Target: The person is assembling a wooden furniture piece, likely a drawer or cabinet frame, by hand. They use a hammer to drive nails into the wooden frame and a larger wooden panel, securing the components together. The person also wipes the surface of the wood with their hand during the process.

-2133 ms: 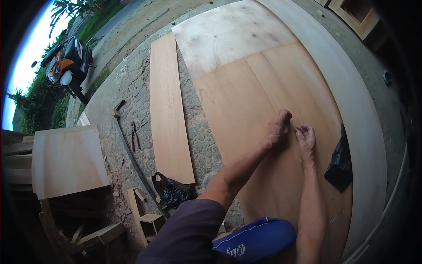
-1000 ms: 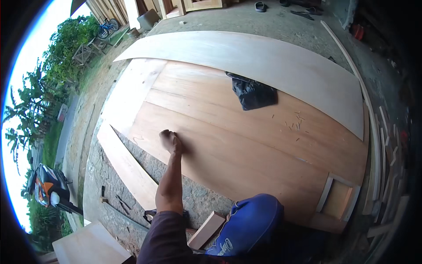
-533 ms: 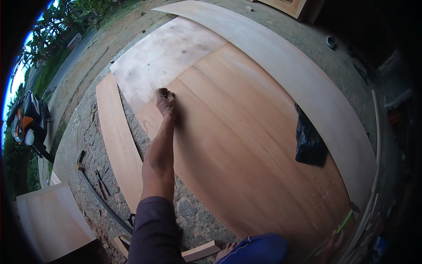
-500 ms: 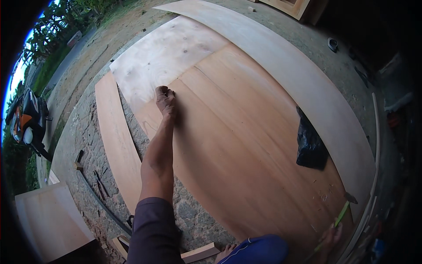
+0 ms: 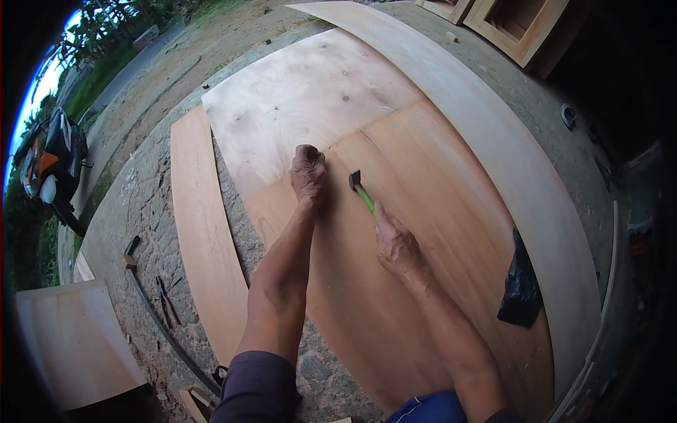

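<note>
Left hand (image 5: 309, 173) is clenched at the seam of plywood panel (image 5: 360, 282), contents too hidden to tell; right hand (image 5: 397, 247) grasps green-handled hammer (image 5: 362, 193), head above panel, likely angled clear of knuckles.

The right grip (image 5: 398, 247) holds a green-handled hammer (image 5: 364, 194).

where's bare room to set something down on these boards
Bare: the whitish knotted plywood section beyond the left hand, and brown wooden board between the green-handled hammer and black plastic bag. Crowded: around hammer and right hand.
</note>
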`<state>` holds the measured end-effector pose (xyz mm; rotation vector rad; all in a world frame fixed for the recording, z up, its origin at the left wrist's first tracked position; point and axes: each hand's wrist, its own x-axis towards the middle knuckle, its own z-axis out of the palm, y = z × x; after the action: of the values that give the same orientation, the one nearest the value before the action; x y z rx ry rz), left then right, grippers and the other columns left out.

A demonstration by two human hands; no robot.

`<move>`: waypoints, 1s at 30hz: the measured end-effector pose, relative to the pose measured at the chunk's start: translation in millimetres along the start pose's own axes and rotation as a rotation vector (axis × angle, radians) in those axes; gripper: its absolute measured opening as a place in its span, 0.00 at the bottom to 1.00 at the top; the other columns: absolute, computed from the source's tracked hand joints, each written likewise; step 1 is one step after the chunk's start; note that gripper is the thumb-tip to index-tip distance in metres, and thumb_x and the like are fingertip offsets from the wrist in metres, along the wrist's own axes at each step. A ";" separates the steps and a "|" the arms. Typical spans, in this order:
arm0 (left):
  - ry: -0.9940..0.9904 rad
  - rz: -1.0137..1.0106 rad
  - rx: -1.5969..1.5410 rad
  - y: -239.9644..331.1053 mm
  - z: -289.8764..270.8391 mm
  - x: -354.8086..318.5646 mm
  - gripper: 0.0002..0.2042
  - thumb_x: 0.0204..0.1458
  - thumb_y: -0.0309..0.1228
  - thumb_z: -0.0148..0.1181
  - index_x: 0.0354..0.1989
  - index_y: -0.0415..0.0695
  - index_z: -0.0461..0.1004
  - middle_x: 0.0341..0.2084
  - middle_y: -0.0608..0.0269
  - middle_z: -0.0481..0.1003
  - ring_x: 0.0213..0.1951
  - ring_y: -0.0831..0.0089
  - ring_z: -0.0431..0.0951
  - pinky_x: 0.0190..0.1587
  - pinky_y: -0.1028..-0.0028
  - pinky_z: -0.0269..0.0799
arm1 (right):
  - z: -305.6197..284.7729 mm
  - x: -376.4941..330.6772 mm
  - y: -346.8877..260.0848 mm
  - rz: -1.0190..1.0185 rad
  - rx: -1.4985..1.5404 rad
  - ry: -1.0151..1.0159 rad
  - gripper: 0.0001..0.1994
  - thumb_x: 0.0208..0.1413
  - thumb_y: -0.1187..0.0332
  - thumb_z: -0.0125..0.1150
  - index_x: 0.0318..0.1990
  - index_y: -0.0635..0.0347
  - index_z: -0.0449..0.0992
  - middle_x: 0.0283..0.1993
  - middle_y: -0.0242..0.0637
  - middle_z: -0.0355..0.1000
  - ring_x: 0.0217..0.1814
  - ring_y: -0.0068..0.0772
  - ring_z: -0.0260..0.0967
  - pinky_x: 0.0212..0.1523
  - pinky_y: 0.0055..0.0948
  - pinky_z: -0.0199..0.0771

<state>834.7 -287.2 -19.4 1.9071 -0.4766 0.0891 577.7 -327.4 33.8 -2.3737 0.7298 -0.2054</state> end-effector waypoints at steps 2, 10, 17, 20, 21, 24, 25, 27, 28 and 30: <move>-0.003 -0.045 0.109 -4.6 -6.5 3.0 0.08 0.53 0.31 0.64 0.39 0.47 0.74 0.33 0.61 0.81 0.38 0.67 0.81 0.44 0.66 0.74 | 10.8 6.1 -5.1 -0.031 0.010 0.003 0.27 0.64 0.71 0.49 0.70 0.63 0.58 0.45 0.60 0.72 0.44 0.64 0.72 0.44 0.53 0.72; -0.043 -0.076 0.278 7.3 -9.3 10.2 0.07 0.52 0.36 0.64 0.38 0.56 0.76 0.33 0.69 0.79 0.45 0.66 0.76 0.52 0.65 0.66 | 1.8 23.3 -7.1 -0.020 0.265 -0.022 0.27 0.63 0.72 0.48 0.71 0.62 0.57 0.45 0.64 0.73 0.42 0.63 0.74 0.42 0.46 0.74; -0.054 0.022 0.263 8.7 -4.6 8.5 0.11 0.51 0.33 0.64 0.43 0.57 0.74 0.35 0.72 0.81 0.45 0.67 0.76 0.53 0.66 0.65 | 4.5 71.5 -20.4 -0.076 0.188 0.040 0.27 0.64 0.72 0.48 0.71 0.62 0.57 0.40 0.63 0.73 0.37 0.62 0.74 0.37 0.48 0.72; -0.053 -0.023 0.244 11.8 -4.3 9.7 0.12 0.51 0.32 0.65 0.43 0.53 0.74 0.36 0.67 0.82 0.44 0.65 0.78 0.51 0.65 0.67 | 11.0 83.4 -17.9 -0.119 0.120 0.088 0.29 0.65 0.71 0.48 0.73 0.59 0.54 0.37 0.61 0.73 0.36 0.63 0.74 0.37 0.52 0.72; -0.045 -0.016 0.232 13.1 -2.6 10.1 0.11 0.51 0.32 0.65 0.43 0.53 0.74 0.36 0.66 0.82 0.44 0.64 0.78 0.50 0.65 0.68 | 14.3 86.1 -15.2 -0.157 0.105 0.143 0.29 0.65 0.70 0.47 0.74 0.57 0.52 0.36 0.60 0.74 0.36 0.63 0.74 0.38 0.54 0.73; -0.025 -0.019 0.245 8.4 -5.3 7.1 0.11 0.50 0.32 0.66 0.42 0.52 0.75 0.35 0.64 0.82 0.43 0.62 0.79 0.48 0.64 0.71 | 14.2 94.6 -31.9 -0.124 0.119 0.085 0.27 0.65 0.71 0.47 0.71 0.61 0.56 0.33 0.63 0.73 0.34 0.63 0.73 0.35 0.52 0.71; -0.024 -0.024 0.256 9.8 -4.6 6.4 0.11 0.50 0.32 0.66 0.41 0.52 0.75 0.35 0.63 0.82 0.43 0.62 0.80 0.48 0.63 0.71 | 16.0 95.6 -31.5 -0.157 0.095 0.112 0.27 0.65 0.70 0.47 0.72 0.61 0.56 0.32 0.62 0.73 0.34 0.64 0.73 0.36 0.53 0.71; -0.034 -0.027 0.252 12.2 -1.9 8.5 0.11 0.49 0.32 0.66 0.41 0.53 0.75 0.35 0.64 0.81 0.42 0.62 0.79 0.49 0.63 0.70 | 20.2 97.1 -28.4 -0.221 0.046 0.168 0.27 0.66 0.69 0.47 0.72 0.59 0.56 0.29 0.61 0.72 0.33 0.64 0.73 0.36 0.54 0.72; -0.043 -0.031 0.242 9.4 -2.6 9.0 0.11 0.49 0.32 0.66 0.41 0.54 0.74 0.35 0.66 0.81 0.43 0.63 0.77 0.50 0.64 0.68 | 18.4 97.7 -31.3 -0.186 0.015 0.113 0.27 0.66 0.69 0.47 0.72 0.59 0.55 0.30 0.61 0.72 0.33 0.65 0.73 0.37 0.54 0.72; -0.045 -0.041 0.238 4.6 -3.1 7.7 0.12 0.49 0.32 0.66 0.41 0.55 0.74 0.35 0.68 0.80 0.43 0.64 0.76 0.52 0.64 0.66 | 13.3 99.6 -36.2 -0.114 -0.048 0.006 0.28 0.66 0.68 0.47 0.73 0.57 0.55 0.31 0.62 0.73 0.34 0.65 0.73 0.38 0.55 0.72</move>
<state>840.5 -288.0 -12.0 2.1546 -0.4745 0.0788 681.3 -352.0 42.2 -2.4635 0.6083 -0.2465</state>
